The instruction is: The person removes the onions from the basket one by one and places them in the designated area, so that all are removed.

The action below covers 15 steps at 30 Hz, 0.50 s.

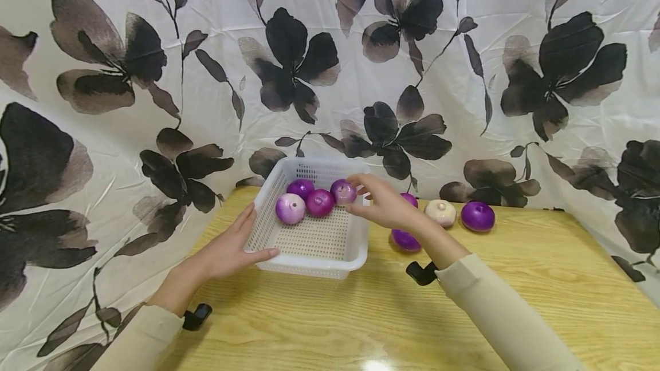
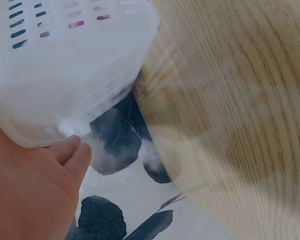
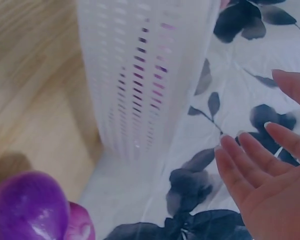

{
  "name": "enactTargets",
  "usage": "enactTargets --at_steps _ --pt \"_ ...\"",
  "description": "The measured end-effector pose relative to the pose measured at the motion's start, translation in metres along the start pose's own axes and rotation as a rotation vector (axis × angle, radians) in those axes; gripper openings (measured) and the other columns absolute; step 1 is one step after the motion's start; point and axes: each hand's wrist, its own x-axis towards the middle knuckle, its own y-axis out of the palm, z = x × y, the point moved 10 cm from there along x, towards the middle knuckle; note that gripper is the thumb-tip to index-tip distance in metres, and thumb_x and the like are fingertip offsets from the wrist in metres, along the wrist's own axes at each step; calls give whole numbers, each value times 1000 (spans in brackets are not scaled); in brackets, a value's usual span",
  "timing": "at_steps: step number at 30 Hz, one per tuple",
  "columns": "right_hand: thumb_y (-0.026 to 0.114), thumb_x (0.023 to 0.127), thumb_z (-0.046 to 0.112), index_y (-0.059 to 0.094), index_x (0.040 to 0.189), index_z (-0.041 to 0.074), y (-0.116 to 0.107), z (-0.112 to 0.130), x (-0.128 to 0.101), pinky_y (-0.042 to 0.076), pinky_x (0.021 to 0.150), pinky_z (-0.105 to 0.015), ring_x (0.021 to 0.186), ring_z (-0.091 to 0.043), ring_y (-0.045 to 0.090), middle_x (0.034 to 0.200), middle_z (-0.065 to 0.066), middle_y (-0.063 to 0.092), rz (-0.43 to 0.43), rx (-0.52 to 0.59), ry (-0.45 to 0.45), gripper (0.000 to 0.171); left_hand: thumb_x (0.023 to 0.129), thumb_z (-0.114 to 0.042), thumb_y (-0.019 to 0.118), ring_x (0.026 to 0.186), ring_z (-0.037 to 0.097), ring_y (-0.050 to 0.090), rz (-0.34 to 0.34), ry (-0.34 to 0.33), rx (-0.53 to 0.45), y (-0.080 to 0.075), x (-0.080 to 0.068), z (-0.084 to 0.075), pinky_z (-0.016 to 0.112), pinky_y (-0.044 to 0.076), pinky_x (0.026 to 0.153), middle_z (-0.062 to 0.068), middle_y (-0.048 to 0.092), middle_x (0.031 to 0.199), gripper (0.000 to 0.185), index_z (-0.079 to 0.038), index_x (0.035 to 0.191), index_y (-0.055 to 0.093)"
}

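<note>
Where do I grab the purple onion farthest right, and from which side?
Probably round its widest part, coming from above and front right. The purple onion is squat and round, with only a small nub on top to pinch. Bare table lies in front and to the right, while the white onion sits on its left and the cloth rises behind.

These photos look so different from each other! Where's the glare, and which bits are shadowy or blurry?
Head view: white glare on the table at the bottom edge, the floral cloth fairly crisp; left wrist view: hazy, the wall of the basket washed out, soft shadows on the table; right wrist view: the table's grain blurred, a dark shadow beside the nearest purple onion.
</note>
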Motion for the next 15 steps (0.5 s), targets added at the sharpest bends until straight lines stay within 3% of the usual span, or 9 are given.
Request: enactTargets --at_steps 15 --pt "74 92 20 46 148 3 3 -7 41 49 107 -51 128 -39 57 146 -20 53 52 29 111 65 87 -77 60 152 49 17 1 4 -7 1 1 1 63 24 119 21 -2 171 123 5 161 7"
